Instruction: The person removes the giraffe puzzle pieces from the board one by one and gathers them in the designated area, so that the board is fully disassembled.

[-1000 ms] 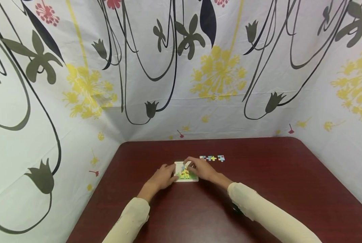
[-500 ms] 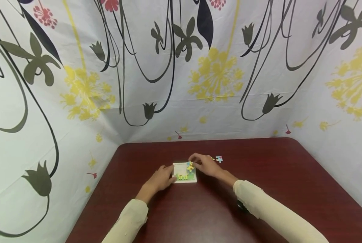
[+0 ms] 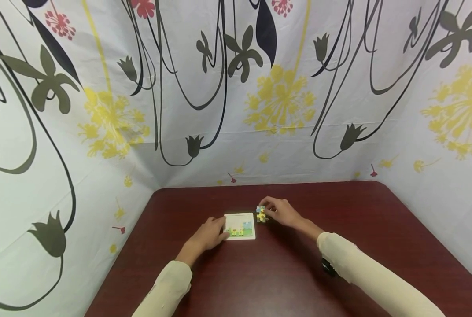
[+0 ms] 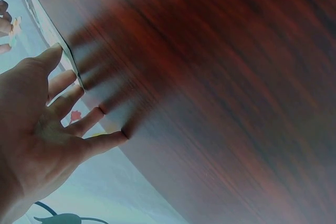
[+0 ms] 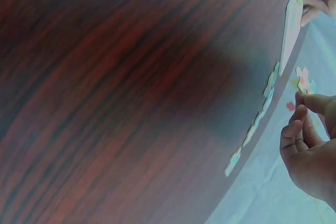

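A white puzzle board (image 3: 239, 215) lies flat on the table, its lower part filled with green, yellow and blue picture. My left hand (image 3: 210, 233) rests at its left side, thumb near the front corner; the left wrist view shows that hand's fingers (image 4: 86, 124) spread and fairly straight, some fingertips on the tabletop. Right of the board, my right hand (image 3: 281, 211) pinches a yellow and blue jigsaw piece (image 3: 261, 215) between thumb and index finger. In the right wrist view this piece (image 5: 304, 81) is held up off the table, above a row of loose pieces (image 5: 257, 121).
The dark red wooden table (image 3: 236, 277) ends at a white floral curtain (image 3: 220, 167) behind and at both sides. From the head, the right hand hides most of the loose pieces. A black band (image 3: 328, 266) shows below the right sleeve.
My right hand has carried the jigsaw piece rightward from over the board to beside it, uncovering the board's upper part. The left hand stays at the board's left edge.
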`<action>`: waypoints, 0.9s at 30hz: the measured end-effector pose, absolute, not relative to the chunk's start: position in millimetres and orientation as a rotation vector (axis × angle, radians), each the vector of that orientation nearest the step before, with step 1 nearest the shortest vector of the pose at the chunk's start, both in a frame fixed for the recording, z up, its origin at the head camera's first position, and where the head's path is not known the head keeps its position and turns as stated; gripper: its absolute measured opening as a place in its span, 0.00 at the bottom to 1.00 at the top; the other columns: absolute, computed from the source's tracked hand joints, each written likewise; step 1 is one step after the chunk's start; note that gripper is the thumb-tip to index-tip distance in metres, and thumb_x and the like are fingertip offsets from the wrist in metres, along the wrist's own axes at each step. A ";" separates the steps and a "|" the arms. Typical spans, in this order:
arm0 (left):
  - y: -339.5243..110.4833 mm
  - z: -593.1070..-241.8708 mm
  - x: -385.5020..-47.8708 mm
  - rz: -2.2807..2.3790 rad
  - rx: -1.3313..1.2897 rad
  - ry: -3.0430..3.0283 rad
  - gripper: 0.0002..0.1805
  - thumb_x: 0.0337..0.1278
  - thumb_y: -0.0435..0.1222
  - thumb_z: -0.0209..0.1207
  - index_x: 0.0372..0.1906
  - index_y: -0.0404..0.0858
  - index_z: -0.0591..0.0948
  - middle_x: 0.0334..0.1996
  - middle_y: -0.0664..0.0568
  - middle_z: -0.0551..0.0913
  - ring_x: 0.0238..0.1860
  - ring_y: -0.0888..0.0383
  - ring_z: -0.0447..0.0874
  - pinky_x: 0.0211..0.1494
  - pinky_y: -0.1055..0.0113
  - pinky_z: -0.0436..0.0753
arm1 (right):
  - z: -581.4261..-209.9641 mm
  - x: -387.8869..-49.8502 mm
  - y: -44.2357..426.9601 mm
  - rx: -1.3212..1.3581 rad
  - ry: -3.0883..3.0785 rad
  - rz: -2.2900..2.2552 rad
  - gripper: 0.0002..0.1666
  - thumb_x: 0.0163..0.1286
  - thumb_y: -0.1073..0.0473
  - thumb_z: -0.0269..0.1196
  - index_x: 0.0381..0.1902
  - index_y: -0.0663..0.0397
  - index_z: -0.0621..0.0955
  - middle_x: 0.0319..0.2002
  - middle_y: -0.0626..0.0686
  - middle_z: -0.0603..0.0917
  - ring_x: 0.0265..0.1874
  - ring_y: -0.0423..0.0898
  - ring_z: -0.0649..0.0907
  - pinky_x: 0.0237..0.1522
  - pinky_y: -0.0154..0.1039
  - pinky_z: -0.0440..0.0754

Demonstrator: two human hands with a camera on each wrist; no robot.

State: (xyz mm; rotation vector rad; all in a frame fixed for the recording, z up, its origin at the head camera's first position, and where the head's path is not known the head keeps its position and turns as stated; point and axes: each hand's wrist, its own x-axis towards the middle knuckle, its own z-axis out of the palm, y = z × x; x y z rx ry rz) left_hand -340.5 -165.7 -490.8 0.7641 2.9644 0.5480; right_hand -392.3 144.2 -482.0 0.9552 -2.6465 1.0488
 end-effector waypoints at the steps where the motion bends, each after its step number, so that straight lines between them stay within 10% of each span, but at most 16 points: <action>1: -165.7 -491.2 -340.6 0.551 0.770 2.966 0.11 0.75 0.42 0.62 0.44 0.41 0.73 0.36 0.54 0.79 0.54 0.42 0.76 0.45 0.48 0.75 | -482.0 -392.5 147.2 0.947 -2.650 1.042 0.13 0.75 0.68 0.64 0.55 0.61 0.81 0.47 0.59 0.89 0.45 0.54 0.88 0.46 0.51 0.86; 27: -166.1 -490.7 -342.0 0.561 0.756 2.952 0.11 0.75 0.43 0.61 0.43 0.42 0.74 0.34 0.55 0.78 0.56 0.42 0.76 0.45 0.49 0.75 | -496.4 -395.3 181.1 0.738 -2.842 0.835 0.13 0.73 0.67 0.66 0.53 0.55 0.85 0.40 0.53 0.90 0.40 0.50 0.89 0.37 0.47 0.85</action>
